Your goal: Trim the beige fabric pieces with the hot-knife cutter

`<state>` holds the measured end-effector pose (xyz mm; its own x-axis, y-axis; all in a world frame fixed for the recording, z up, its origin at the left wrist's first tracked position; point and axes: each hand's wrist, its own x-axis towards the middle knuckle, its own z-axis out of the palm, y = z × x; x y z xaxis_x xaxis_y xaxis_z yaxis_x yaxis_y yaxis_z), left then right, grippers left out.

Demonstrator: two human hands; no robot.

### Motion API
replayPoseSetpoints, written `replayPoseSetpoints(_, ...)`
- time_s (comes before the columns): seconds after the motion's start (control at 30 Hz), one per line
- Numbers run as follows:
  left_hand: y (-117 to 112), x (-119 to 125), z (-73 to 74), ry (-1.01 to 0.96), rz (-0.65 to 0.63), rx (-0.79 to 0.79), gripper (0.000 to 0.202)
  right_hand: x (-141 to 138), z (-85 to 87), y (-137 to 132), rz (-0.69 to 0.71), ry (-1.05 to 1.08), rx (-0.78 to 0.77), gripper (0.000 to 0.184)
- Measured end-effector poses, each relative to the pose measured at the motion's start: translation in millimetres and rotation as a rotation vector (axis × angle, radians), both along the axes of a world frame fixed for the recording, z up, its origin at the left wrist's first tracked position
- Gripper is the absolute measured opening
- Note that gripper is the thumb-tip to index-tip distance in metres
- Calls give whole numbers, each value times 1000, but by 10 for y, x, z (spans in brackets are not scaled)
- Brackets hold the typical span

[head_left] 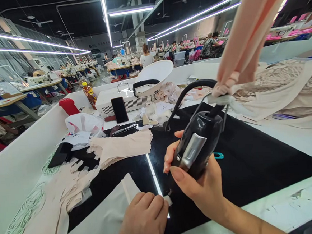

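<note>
My right hand [201,185] is wrapped round a black handheld electric tool [198,142] with a silver metal lever on its side and a thick black cable at its top. A twisted peach cloth strip [243,38] tied to the cable runs upward. The tool's lower tip is dark and hard to make out. My left hand [145,218] is closed on the black work surface [246,167], its fingers pinching a pale fabric piece [99,215]. A small whitish end [168,200] sticks out past the fingers, close to the tool's lower end.
Stacked peach fabric pieces [123,146] and more cut pieces [61,189] lie leftward, near green cord bundles [25,210]. Behind are a phone [119,109], a white metal box [109,103] and a white visor [155,73]. Lace fabric [282,78] is heaped right.
</note>
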<state>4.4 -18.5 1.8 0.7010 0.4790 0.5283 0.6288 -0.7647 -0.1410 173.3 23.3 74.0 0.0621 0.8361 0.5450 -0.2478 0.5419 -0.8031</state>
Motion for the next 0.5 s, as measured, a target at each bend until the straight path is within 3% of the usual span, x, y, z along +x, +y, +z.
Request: replayPoseSetpoints(0.5, -21, 2, -32, -27, 55, -31, 26, -36, 22, -31, 5, 11, -25, 37)
